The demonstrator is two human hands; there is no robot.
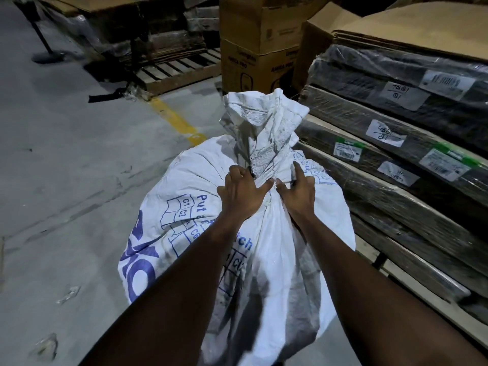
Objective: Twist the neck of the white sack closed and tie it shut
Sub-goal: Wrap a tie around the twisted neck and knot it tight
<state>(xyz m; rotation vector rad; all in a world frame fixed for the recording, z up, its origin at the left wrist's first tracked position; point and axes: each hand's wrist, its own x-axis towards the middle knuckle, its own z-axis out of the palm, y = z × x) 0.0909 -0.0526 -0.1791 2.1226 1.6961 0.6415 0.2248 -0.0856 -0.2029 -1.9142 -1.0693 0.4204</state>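
Sack: a full white sack (pixel 237 233) printed with blue letters and boxed codes is seen standing on the concrete floor (pixel 66 180), bulging below both forearms.
Neck: the sack's neck (pixel 264 165) is gathered into a narrow waist at the top of the sack; above it the loose mouth (pixel 264 114) is fanned out, creased and upright.
Tie: a thin white tie (pixel 268 200) is seen at the gathered waist, between the two hands; whether it is knotted cannot be told.
Left hand: the left hand (pixel 244 191) is clenched around the neck from the sack's left side, fingers curled over the gathered cloth and the thumb laid across toward the tie.
Right hand: the right hand (pixel 298 191) is pressed on the sack's shoulder just right of the neck, the forefinger stretched out and up, the thumb tip near the tie; whether anything is pinched in it cannot be told.
Right of the sack: stacks of flattened cardboard (pixel 396 159), wrapped in clear film and marked with paper labels, are piled just beside the sack.
Beyond the sack: brown cardboard boxes (pixel 258 43) are stacked behind the mouth.
Left of the sack: a yellow floor line (pixel 177 120) is painted on the concrete, and a wooden pallet (pixel 179 72) is set farther back.
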